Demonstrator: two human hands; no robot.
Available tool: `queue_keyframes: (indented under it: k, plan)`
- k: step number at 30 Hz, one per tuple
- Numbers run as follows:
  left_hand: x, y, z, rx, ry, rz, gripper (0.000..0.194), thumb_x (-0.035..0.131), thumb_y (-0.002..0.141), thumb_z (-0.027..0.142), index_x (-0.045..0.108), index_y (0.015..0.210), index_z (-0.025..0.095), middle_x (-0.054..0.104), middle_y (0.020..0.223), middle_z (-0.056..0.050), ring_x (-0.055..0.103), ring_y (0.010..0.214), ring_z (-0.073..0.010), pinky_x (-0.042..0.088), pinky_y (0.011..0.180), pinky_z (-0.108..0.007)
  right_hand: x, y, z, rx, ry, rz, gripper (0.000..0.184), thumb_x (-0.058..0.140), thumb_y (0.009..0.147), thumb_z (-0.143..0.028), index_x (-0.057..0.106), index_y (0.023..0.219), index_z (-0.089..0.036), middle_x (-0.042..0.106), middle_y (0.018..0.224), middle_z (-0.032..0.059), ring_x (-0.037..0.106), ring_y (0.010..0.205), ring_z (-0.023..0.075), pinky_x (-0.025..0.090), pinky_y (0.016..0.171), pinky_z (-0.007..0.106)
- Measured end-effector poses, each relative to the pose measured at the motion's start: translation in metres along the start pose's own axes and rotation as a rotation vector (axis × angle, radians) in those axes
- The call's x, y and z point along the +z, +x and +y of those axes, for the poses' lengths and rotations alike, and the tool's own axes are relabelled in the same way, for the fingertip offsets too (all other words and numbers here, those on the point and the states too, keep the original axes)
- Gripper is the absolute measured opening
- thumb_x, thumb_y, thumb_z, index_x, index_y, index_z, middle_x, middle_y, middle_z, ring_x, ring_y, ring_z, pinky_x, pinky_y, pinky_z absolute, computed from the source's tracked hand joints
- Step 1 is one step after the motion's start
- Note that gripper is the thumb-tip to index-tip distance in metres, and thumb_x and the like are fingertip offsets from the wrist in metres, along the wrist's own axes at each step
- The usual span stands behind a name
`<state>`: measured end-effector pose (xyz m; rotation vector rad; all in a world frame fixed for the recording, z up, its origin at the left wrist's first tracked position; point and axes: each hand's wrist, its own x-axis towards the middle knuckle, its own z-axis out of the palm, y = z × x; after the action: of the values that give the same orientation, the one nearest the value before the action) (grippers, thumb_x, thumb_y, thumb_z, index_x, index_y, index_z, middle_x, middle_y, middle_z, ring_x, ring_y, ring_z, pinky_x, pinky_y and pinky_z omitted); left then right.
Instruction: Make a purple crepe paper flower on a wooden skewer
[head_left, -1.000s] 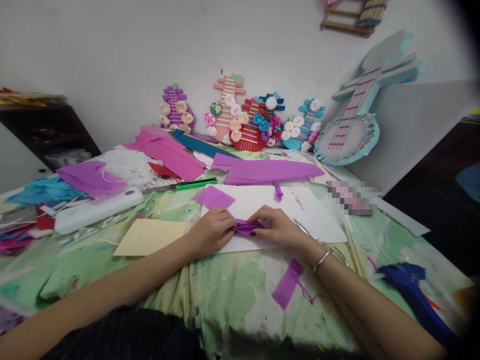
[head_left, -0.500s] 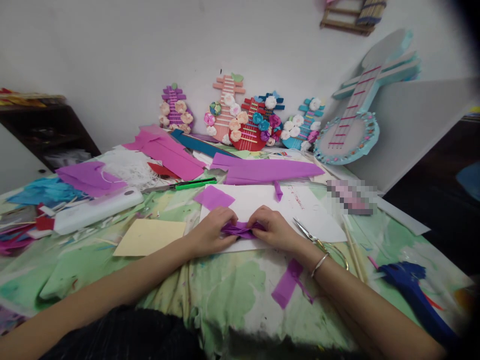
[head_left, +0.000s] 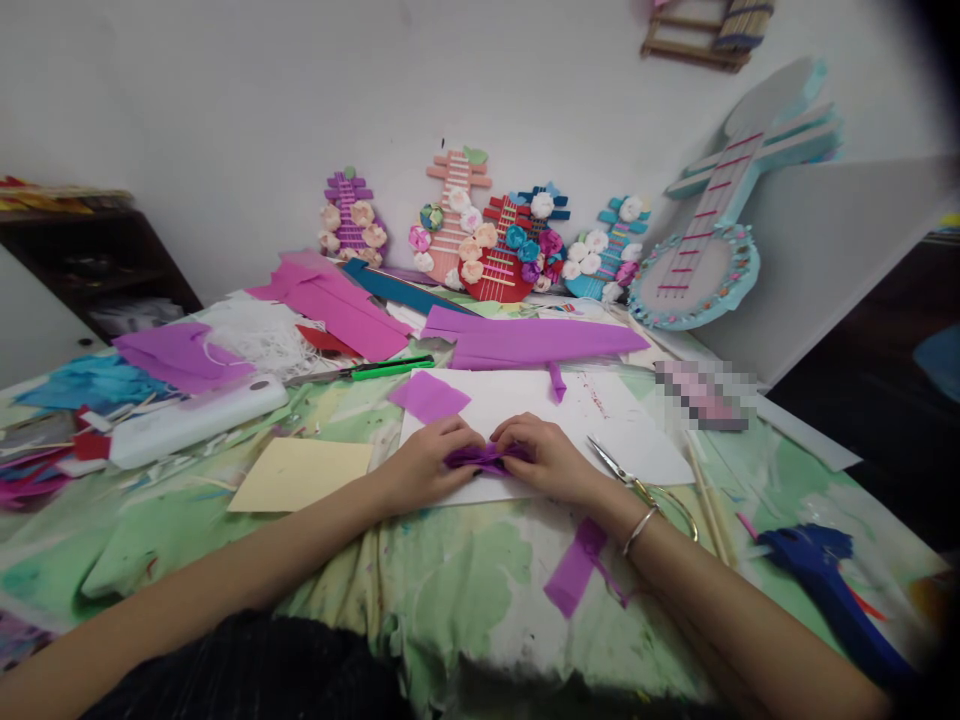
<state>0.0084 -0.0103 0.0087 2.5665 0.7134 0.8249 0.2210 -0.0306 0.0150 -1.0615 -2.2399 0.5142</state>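
Observation:
Both my hands meet over a white sheet near the table's front. My left hand and my right hand each pinch one end of a small folded purple paper piece, bunched tightly between the fingertips. A silver bangle sits on my right wrist. A loose purple square lies on the sheet just beyond my left hand. A purple paper strip lies under my right forearm.
Scissors lie right of my right hand, a blue glue gun farther right. A cream card, a white tube and a green cutter lie left. Pink and purple paper sheets and decorated paper guitars line the back.
My hands have drawn closer together, and the purple paper between them is squeezed into a shorter, tighter bunch. Nothing else on the table has moved.

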Motion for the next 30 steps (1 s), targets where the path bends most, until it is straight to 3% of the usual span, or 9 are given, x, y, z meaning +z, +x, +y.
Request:
queue_keyframes:
  k: [5, 8, 12, 15, 18, 24, 30]
  plan:
    - [0.0027, -0.0018, -0.0049, 0.046, 0.006, 0.077, 0.017, 0.052, 0.083, 0.015, 0.067, 0.093, 0.016, 0.058, 0.082, -0.005, 0.056, 0.074, -0.0124, 0.046, 0.069, -0.023, -0.0017, -0.0003, -0.0032, 0.020, 0.044, 0.005, 0.024, 0.057, 0.079, -0.013, 0.060, 0.102, -0.018, 0.064, 0.094, 0.0047, 0.057, 0.083, 0.0156, 0.045, 0.076, 0.029]
    - [0.0037, -0.0023, -0.0085, 0.010, 0.026, 0.128, 0.024, 0.054, 0.083, 0.016, 0.064, 0.105, 0.017, 0.061, 0.081, -0.004, 0.057, 0.072, -0.0120, 0.046, 0.068, -0.023, -0.0021, -0.0003, -0.0054, -0.045, 0.008, -0.025, 0.034, 0.063, 0.079, -0.024, 0.059, 0.112, -0.018, 0.063, 0.099, 0.0071, 0.056, 0.090, 0.0180, 0.045, 0.081, 0.032]
    - [0.0028, -0.0015, -0.0094, -0.011, 0.102, 0.166, 0.025, 0.057, 0.081, 0.018, 0.063, 0.106, 0.016, 0.064, 0.079, -0.004, 0.055, 0.075, -0.0150, 0.044, 0.071, -0.028, 0.0014, 0.0000, -0.0037, -0.087, -0.133, -0.007, 0.031, 0.058, 0.082, -0.015, 0.060, 0.112, -0.016, 0.063, 0.095, 0.0086, 0.054, 0.089, 0.0186, 0.046, 0.079, 0.033]
    - [0.0021, -0.0013, -0.0069, -0.006, 0.169, 0.129, 0.017, 0.053, 0.084, 0.022, 0.068, 0.091, 0.018, 0.061, 0.079, -0.005, 0.053, 0.077, -0.0166, 0.043, 0.073, -0.030, 0.0037, 0.0001, -0.0007, -0.155, -0.246, 0.029, 0.023, 0.050, 0.087, -0.016, 0.064, 0.106, -0.018, 0.063, 0.085, 0.0079, 0.051, 0.086, 0.0194, 0.045, 0.076, 0.033]
    - [0.0022, -0.0029, -0.0046, -0.097, 0.224, 0.078, 0.019, 0.052, 0.084, 0.024, 0.069, 0.088, 0.017, 0.055, 0.078, -0.006, 0.052, 0.074, -0.0159, 0.042, 0.067, -0.028, 0.0041, -0.0011, 0.0005, -0.143, -0.296, 0.022, 0.021, 0.051, 0.087, -0.017, 0.067, 0.101, -0.018, 0.062, 0.083, 0.0077, 0.052, 0.082, 0.0190, 0.045, 0.072, 0.032]
    - [0.0005, -0.0035, -0.0024, -0.203, 0.212, -0.043, 0.015, 0.053, 0.082, 0.025, 0.063, 0.088, 0.016, 0.057, 0.073, -0.002, 0.053, 0.067, -0.0148, 0.039, 0.063, -0.026, 0.0037, -0.0037, -0.0009, -0.072, -0.201, 0.004, 0.024, 0.054, 0.083, -0.011, 0.065, 0.104, -0.018, 0.061, 0.089, 0.0062, 0.057, 0.077, 0.0145, 0.047, 0.072, 0.027]
    - [-0.0008, -0.0009, -0.0005, -0.242, 0.224, -0.050, 0.013, 0.053, 0.080, 0.028, 0.056, 0.080, 0.016, 0.053, 0.066, 0.000, 0.048, 0.059, -0.0134, 0.035, 0.057, -0.025, 0.0032, -0.0031, 0.0002, -0.069, -0.189, 0.005, 0.024, 0.054, 0.082, -0.011, 0.065, 0.102, -0.018, 0.061, 0.090, 0.0065, 0.058, 0.079, 0.0153, 0.047, 0.073, 0.028]
